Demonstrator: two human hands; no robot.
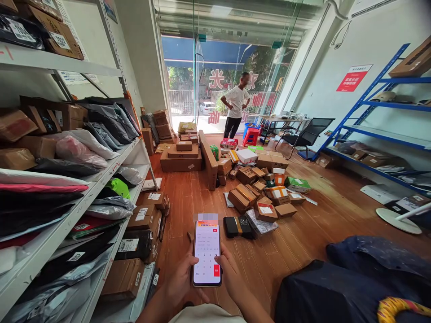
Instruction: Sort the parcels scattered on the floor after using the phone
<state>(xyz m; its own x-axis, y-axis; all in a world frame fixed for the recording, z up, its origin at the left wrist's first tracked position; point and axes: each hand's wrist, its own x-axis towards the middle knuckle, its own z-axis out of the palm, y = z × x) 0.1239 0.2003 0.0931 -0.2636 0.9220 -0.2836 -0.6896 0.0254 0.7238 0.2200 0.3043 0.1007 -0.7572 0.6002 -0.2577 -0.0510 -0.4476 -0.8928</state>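
Cradling the smartphone (206,247) near centre, above the wooden floor (186,195) and nearer than the heaped cardboard boxes (241,199), with left hand (183,272) and right hand (229,269) in a snug grip, closed around its left and right edges. Apparently at the number-entry step on the lit keypad (204,264), with thumbs (193,260) at either side; probably calling next for light, exact taps.
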